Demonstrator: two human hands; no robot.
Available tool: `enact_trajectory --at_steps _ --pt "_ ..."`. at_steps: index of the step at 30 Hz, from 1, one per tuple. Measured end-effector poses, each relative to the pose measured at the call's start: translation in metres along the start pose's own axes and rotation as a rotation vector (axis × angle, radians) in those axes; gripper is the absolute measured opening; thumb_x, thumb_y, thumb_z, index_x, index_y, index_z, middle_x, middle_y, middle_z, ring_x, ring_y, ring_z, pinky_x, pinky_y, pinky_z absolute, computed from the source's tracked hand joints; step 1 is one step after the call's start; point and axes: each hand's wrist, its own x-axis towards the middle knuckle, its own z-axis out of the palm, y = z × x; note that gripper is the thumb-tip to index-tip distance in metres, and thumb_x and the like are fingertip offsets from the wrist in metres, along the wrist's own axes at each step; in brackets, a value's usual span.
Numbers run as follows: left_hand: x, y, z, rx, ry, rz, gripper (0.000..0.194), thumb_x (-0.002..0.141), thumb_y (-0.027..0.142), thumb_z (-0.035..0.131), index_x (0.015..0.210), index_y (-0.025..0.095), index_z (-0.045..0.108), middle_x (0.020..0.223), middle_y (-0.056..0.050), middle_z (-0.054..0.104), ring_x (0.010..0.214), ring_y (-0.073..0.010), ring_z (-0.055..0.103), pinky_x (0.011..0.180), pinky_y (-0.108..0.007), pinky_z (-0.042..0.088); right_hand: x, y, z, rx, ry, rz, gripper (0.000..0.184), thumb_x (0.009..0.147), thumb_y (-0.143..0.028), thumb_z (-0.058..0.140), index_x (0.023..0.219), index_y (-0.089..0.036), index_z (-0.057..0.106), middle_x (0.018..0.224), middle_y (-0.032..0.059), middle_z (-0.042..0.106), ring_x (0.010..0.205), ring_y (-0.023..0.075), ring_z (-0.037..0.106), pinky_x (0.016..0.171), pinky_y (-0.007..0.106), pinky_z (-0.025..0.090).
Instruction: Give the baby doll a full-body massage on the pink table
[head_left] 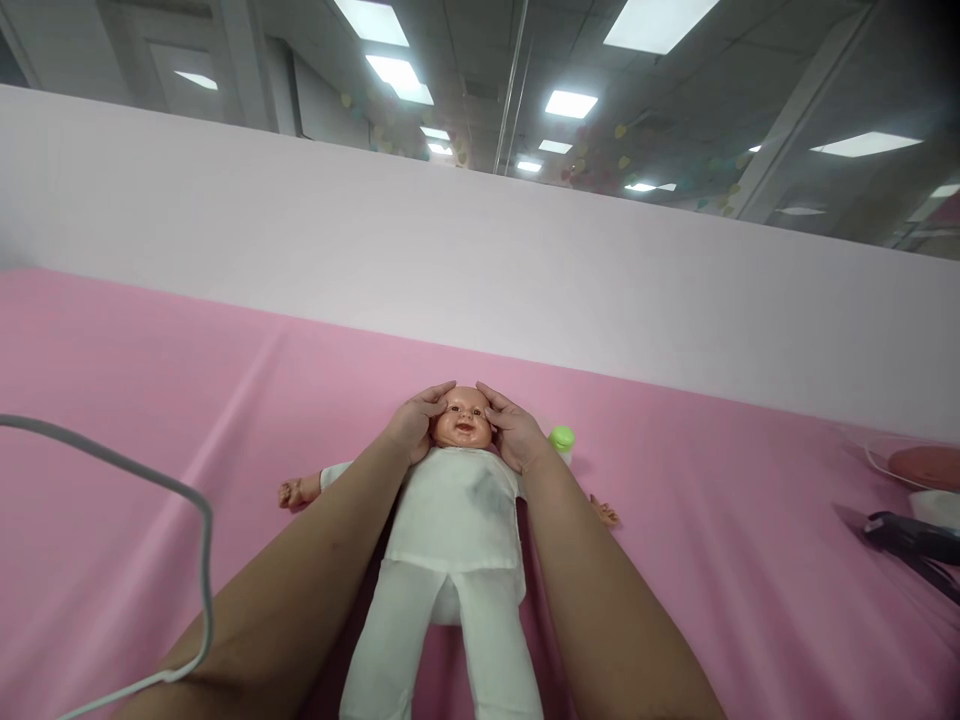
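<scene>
A baby doll (457, 510) in a white top and white trousers lies on its back on a pink cloth (255, 400), arms spread out to the sides. A dark grey smudge marks the chest of its top. My left hand (415, 422) rests along one side of the doll's head, and my right hand (515, 428) along the other. Both have their fingers stretched out, touching the head near the temples. Parts of the doll's arms are hidden behind my forearms.
A bottle with a green cap (561, 438) stands beside my right wrist. At the right edge lie a black-handled object (911, 540) and a clear dish with something reddish-brown (926, 467). A grey cable (206, 560) loops over my left forearm. A white wall (450, 260) rises behind.
</scene>
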Motion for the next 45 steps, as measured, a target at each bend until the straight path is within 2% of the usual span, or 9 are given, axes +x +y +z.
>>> enact_trajectory --at_steps 3,8,14,22,25,31,34,40,45 --pt "-0.001 0.0 0.0 -0.008 -0.026 0.007 0.061 0.072 0.013 0.078 0.132 0.016 0.066 0.118 -0.016 0.075 0.098 -0.0271 0.075 0.092 -0.043 0.061 0.0 0.001 -0.001 -0.006 -0.048 -0.036 0.065 0.066 -0.027 0.088 0.129 -0.032 0.071 0.144 0.0036 0.065 0.131 0.0273 0.061 0.112 0.047 0.049" --pt "-0.004 0.002 0.01 0.089 0.007 0.017 0.072 0.065 0.015 0.087 0.132 0.018 0.063 0.112 -0.015 0.075 0.091 -0.0274 0.075 0.086 -0.043 0.062 0.003 0.005 0.004 -0.039 0.003 -0.074 0.064 0.067 -0.031 0.09 0.127 -0.03 0.069 0.138 0.0048 0.067 0.121 0.0264 0.065 0.106 0.045 0.053" --pt "0.002 -0.003 0.014 0.23 0.079 0.065 0.064 0.066 0.022 0.09 0.125 0.021 0.067 0.113 -0.013 0.074 0.087 -0.0254 0.075 0.08 -0.039 0.062 0.015 0.012 0.009 -0.141 0.097 -0.126 0.07 0.06 -0.038 0.096 0.122 -0.027 0.067 0.124 0.0052 0.07 0.114 0.0256 0.066 0.101 0.044 0.055" --pt "0.003 -0.005 0.019 0.178 0.1 0.098 0.049 0.074 0.032 0.088 0.118 0.019 0.069 0.104 -0.011 0.077 0.087 -0.0217 0.073 0.086 -0.036 0.06 0.023 0.018 0.012 -0.161 0.173 -0.189 0.052 0.068 -0.047 0.088 0.113 -0.026 0.071 0.112 0.0038 0.075 0.109 0.0242 0.068 0.102 0.044 0.053" --pt "0.002 -0.004 0.016 0.145 0.091 0.078 0.048 0.075 0.032 0.087 0.118 0.019 0.07 0.103 -0.011 0.076 0.088 -0.0224 0.074 0.088 -0.039 0.06 0.022 0.017 0.011 -0.129 0.159 -0.154 0.048 0.073 -0.049 0.082 0.115 -0.028 0.072 0.113 0.0037 0.076 0.11 0.0253 0.069 0.102 0.046 0.055" --pt "0.003 -0.002 0.004 0.024 0.041 0.019 0.044 0.083 0.021 0.072 0.127 0.02 0.07 0.114 -0.015 0.076 0.099 -0.0274 0.074 0.093 -0.045 0.06 0.015 0.011 0.003 -0.019 0.066 -0.057 0.05 0.071 -0.032 0.082 0.12 -0.033 0.075 0.132 0.0008 0.072 0.124 0.0254 0.064 0.113 0.047 0.049" --pt "0.002 -0.001 0.001 -0.019 0.011 -0.003 0.048 0.082 0.017 0.068 0.13 0.018 0.068 0.12 -0.016 0.075 0.102 -0.0287 0.074 0.094 -0.046 0.059 0.011 0.009 0.0 0.019 0.024 -0.036 0.055 0.07 -0.03 0.084 0.124 -0.033 0.073 0.135 0.0016 0.07 0.126 0.0262 0.064 0.113 0.047 0.048" --pt "-0.002 -0.001 0.003 0.024 -0.037 0.036 0.056 0.074 0.022 0.081 0.128 0.019 0.066 0.109 -0.012 0.075 0.092 -0.0251 0.074 0.089 -0.041 0.06 0.006 0.007 0.007 -0.047 -0.005 -0.072 0.059 0.072 -0.039 0.087 0.128 -0.032 0.069 0.133 0.0042 0.07 0.123 0.0274 0.066 0.109 0.049 0.052" --pt "-0.001 -0.005 0.007 0.063 0.024 0.09 0.064 0.063 0.018 0.09 0.122 0.018 0.065 0.106 -0.011 0.074 0.087 -0.0233 0.074 0.084 -0.04 0.061 0.009 0.009 0.014 -0.112 0.049 -0.112 0.066 0.065 -0.038 0.092 0.126 -0.029 0.067 0.131 0.0046 0.069 0.118 0.0256 0.066 0.106 0.046 0.053"
